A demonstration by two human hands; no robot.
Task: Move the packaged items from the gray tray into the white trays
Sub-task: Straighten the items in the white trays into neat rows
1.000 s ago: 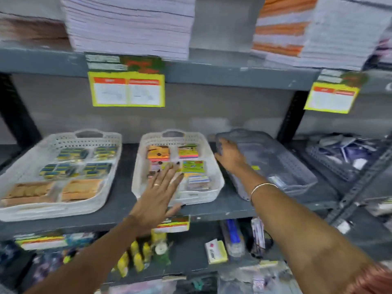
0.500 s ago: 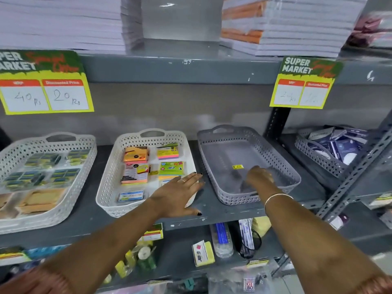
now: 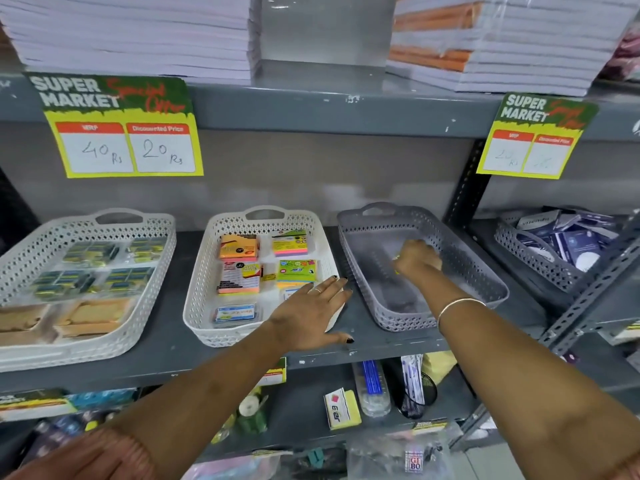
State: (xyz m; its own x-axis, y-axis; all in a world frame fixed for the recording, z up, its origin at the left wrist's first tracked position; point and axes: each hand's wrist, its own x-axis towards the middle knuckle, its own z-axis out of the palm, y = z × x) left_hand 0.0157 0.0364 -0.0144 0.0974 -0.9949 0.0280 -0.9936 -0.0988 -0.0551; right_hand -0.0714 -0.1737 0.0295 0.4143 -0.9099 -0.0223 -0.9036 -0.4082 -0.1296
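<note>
The gray tray (image 3: 485, 271) sits on the middle shelf, right of centre. My right hand (image 3: 417, 258) reaches into it with the fingers curled down on a small yellow packaged item (image 3: 395, 269), of which only a sliver shows. The rest of the tray floor looks bare. To its left, the middle white tray (image 3: 201, 282) holds several colourful sticky-note packs (image 3: 239, 247). My left hand (image 3: 311, 317) lies flat and open on that tray's near right corner and the shelf edge. The left white tray (image 3: 157, 282) holds dark green packs and tan packs.
A second gray basket (image 3: 540, 261) of dark blue packets stands at the far right behind a slanted metal brace (image 3: 588, 299). Paper stacks fill the shelf above, with yellow price signs (image 3: 124, 147) hanging from it. The lower shelf (image 3: 304, 410) carries mixed stationery.
The view has swung right and settled. My right hand moved from the gray tray's far left rim down into the tray and closed over the yellow item. My left hand slid to the middle tray's corner.
</note>
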